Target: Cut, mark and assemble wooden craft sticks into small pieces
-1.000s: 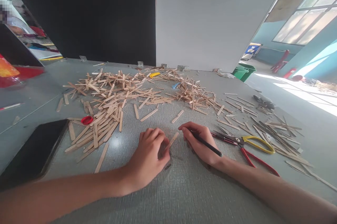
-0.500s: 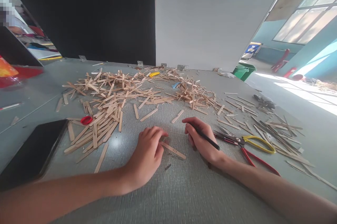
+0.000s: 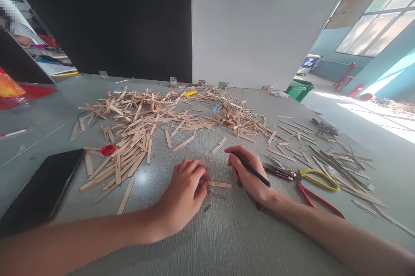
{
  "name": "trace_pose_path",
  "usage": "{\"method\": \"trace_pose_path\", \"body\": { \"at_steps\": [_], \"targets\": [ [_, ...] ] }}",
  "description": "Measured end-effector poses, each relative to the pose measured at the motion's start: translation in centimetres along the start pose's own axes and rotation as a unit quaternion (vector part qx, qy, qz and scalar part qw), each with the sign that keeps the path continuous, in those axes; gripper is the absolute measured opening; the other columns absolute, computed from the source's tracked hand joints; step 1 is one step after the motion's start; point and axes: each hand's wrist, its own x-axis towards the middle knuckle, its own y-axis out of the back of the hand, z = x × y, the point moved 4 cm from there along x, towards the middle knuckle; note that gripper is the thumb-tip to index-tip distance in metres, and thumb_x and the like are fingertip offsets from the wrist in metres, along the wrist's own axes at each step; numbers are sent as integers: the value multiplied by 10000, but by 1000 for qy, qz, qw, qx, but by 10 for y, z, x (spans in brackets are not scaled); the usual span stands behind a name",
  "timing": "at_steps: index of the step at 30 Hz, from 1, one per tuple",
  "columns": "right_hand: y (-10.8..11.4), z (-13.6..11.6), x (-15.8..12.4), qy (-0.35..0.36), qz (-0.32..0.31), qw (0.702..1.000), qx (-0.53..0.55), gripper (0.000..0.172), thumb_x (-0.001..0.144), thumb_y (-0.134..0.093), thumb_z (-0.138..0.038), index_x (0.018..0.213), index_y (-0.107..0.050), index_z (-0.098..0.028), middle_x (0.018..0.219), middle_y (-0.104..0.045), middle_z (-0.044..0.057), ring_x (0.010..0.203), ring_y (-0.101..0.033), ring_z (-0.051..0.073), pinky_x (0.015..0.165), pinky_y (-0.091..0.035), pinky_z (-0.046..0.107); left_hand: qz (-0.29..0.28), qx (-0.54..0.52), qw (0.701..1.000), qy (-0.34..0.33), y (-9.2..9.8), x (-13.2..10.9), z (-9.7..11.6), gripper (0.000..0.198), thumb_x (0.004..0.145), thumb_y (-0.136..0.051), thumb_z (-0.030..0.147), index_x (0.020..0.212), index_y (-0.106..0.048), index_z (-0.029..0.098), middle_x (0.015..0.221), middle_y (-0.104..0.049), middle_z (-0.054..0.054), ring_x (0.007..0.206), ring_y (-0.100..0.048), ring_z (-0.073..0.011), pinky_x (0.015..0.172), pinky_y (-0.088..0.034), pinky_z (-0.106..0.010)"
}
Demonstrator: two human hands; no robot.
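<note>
My left hand (image 3: pixel 184 194) rests on the grey table (image 3: pixel 227 233) with its fingers curled, pinching the left end of a flat wooden stick (image 3: pixel 219 185). The stick lies almost level and has a small rectangle drawn on it. My right hand (image 3: pixel 248 172) sits just right of the stick and grips a black pencil (image 3: pixel 256 174), tip near the fingers, shaft pointing right.
A big heap of wooden sticks (image 3: pixel 139 120) covers the table's far half. Yellow and red handled pliers (image 3: pixel 308 183) lie right of my right hand, thin dark strips (image 3: pixel 340 161) beyond. A black phone (image 3: pixel 42 189) and red cap (image 3: pixel 107 150) lie at left.
The stick has turned: tilted up to the right a second ago, then slanting down to the right, now nearly level under my left fingers. My right hand drew back slightly with the pencil.
</note>
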Motion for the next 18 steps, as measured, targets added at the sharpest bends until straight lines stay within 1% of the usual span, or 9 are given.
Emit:
{"method": "trace_pose_path", "body": {
  "at_steps": [4,6,9,11,12,14,18],
  "targets": [
    [-1,-2,0,1,-1,1000,2,247,981,-567,-426,1099,-648,-225,771,-591,-25,491,-452,98,440,-374,230,-10,24,1000,-9,1,0,4,211,916,-479,7,906,-556,204,1040,-624,-54,1016,-559,-266,877,-432,-435],
    [-2,-2,1,5,-4,1000,13,260,987,-556,-456,1072,-639,-225,766,-570,-28,487,-445,99,434,-365,232,-26,55,998,-29,5,1,8,213,916,-462,10,923,-562,199,1036,-628,-66,993,-575,-270,870,-438,-444],
    [-3,1,1,-7,-5,1000,24,289,1005,-521,-496,1031,-634,-231,661,-457,-60,471,-381,107,424,-295,232,-67,128,986,-81,11,3,13,179,951,-461,74,915,-587,196,970,-641,-71,922,-606,-274,878,-441,-480],
    [-2,4,1,-11,-3,1000,11,302,1018,-498,-501,1026,-644,-237,594,-360,-78,476,-332,118,434,-250,238,-76,176,977,-96,18,7,10,170,972,-470,133,883,-600,196,910,-649,-69,881,-621,-281,880,-443,-502],
    [-2,5,0,-9,-4,1000,-3,304,1024,-490,-497,1024,-651,-239,581,-334,-80,486,-317,124,444,-237,242,-70,195,974,-92,21,10,5,171,976,-478,155,867,-603,198,891,-654,-70,873,-626,-287,875,-447,-505],
    [-2,5,-1,5,-9,999,-39,300,1031,-482,-476,1000,-662,-238,583,-333,-72,517,-315,133,467,-229,251,-53,217,972,-78,30,20,-10,181,979,-481,176,858,-613,202,891,-667,-76,883,-637,-299,860,-458,-491],
    [-1,1,-3,42,-28,992,-111,301,1043,-456,-415,957,-677,-230,619,-402,-49,570,-355,147,518,-260,269,-9,223,974,-24,51,45,-59,198,965,-457,154,877,-628,199,917,-687,-105,880,-649,-306,844,-475,-466]
  ]
}}
